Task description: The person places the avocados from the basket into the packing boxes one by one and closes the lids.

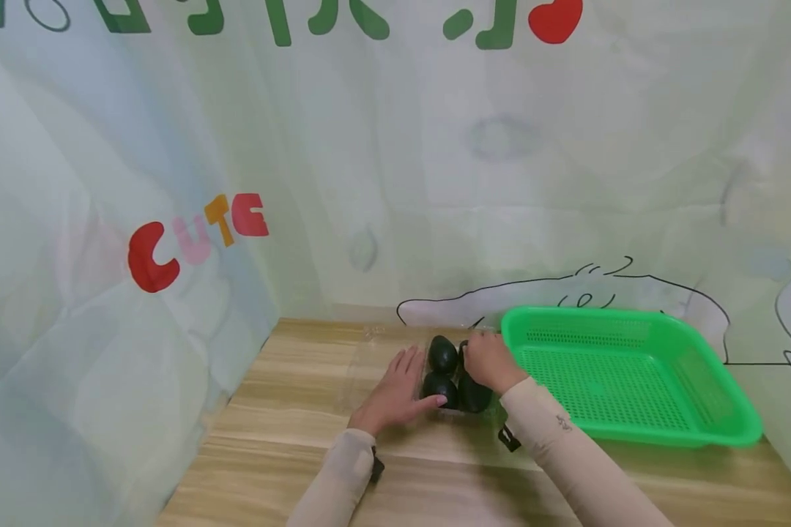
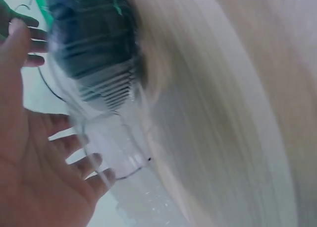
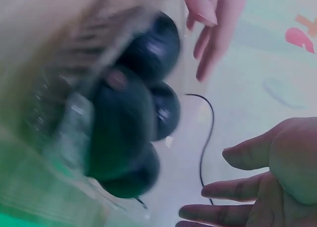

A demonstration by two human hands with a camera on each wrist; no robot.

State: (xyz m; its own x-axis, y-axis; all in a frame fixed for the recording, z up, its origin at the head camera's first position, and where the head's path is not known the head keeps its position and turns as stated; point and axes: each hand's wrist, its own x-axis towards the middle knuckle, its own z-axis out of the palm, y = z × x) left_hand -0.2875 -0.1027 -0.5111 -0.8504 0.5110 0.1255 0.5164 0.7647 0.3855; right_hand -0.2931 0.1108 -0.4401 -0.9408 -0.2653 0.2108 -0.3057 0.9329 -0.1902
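Note:
Several dark green avocados (image 1: 443, 356) sit in a clear plastic clamshell box (image 3: 77, 120) on the table, its transparent lid (image 1: 362, 366) folded out to the left. My left hand (image 1: 393, 391) lies over the hinge side of the box, fingers extended, the thumb reaching across the near left avocado (image 1: 438, 388). From the right, my right hand (image 1: 491, 360) hangs over the far right part of the box; its fingertips are hidden in the head view. In the right wrist view that hand (image 3: 257, 187) has its fingers spread beside the avocados, with nothing between them.
A green perforated plastic basket (image 1: 633, 432) stands on the wooden table (image 1: 264, 439) just right of the box. Behind rises a pale printed cloth (image 1: 343, 168), which also covers the left side.

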